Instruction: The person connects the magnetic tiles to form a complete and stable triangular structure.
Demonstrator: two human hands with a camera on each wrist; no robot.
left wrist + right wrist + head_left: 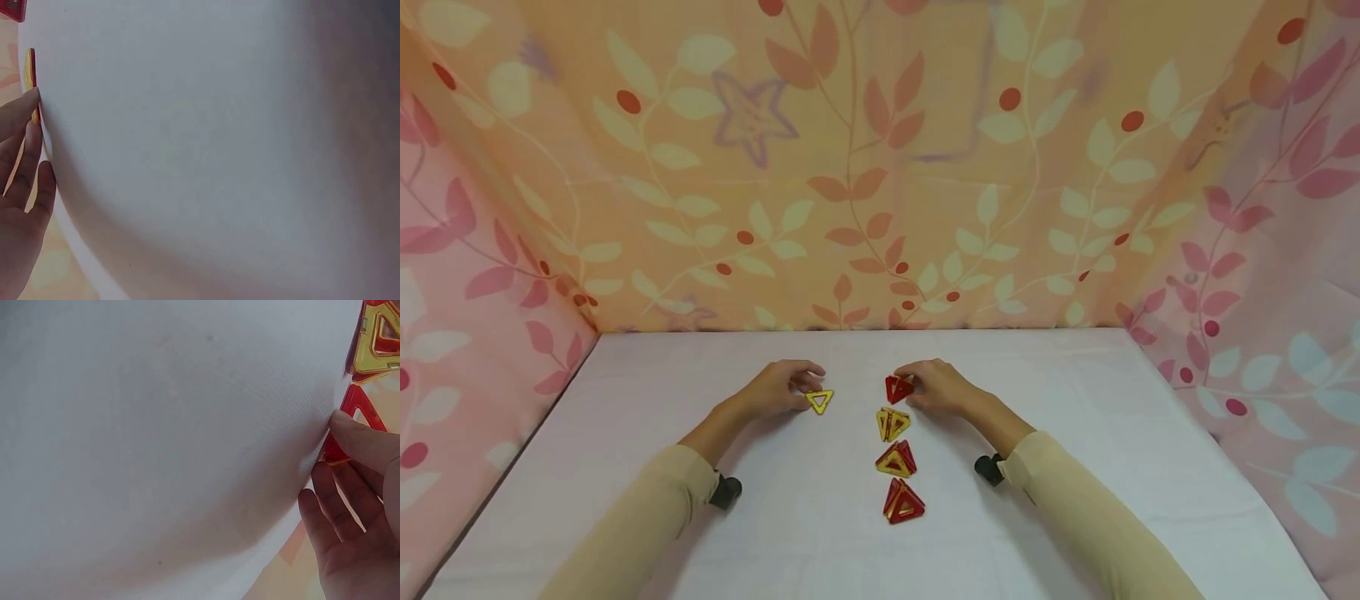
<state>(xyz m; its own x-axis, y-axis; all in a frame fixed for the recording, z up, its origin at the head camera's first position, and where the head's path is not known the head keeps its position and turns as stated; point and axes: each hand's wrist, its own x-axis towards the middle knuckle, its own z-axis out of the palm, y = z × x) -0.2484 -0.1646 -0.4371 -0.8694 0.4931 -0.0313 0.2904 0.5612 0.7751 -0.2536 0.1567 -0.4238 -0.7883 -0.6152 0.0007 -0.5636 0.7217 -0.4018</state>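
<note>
My left hand (775, 388) pinches a hollow yellow triangle tile (827, 402) by its edge, just above the white table. In the left wrist view that yellow tile (30, 69) is seen nearly edge-on, with a red rim along one side. Across from it, my right hand (940, 387) grips a small red pyramid of triangle tiles (892, 388) at the far end of a row. The right wrist view has the thumb and fingertips on this red pyramid (365, 409); part of it is hidden behind them.
Nearer me in the row stand a yellow triangle pyramid (883, 427), a red-and-yellow one (895, 469) and a mostly red one (904, 510). The white table (760, 533) ends at a patterned curtain (880, 208) behind and on both sides.
</note>
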